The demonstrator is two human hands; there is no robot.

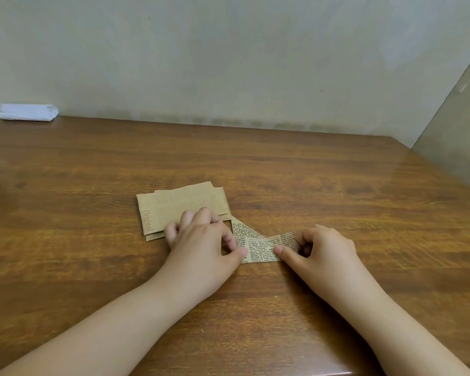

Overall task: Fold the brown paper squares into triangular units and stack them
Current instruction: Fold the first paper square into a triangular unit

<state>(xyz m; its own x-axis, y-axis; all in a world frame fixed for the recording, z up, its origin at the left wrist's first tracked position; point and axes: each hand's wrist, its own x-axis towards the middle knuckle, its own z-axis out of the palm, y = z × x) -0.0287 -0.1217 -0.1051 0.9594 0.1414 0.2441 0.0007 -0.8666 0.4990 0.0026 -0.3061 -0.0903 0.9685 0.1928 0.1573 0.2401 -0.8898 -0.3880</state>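
Observation:
A small brown paper strip with newsprint (263, 246) lies on the wooden table (255, 164), its left end folded up into a triangle. My left hand (204, 237) pinches that left end, thumb tip on the paper's lower left corner. My right hand (320, 248) grips the strip's right end, which lifts slightly, thumb pressing on the middle of the strip. A pile of flat brown paper pieces (179, 207), one printed "Original", lies just behind my left hand, partly covered by its fingers.
A folded white cloth or tissue pack (27, 112) sits at the table's far left corner by the wall. The wall runs along the table's back and right side. The table's near edge shows at the bottom right.

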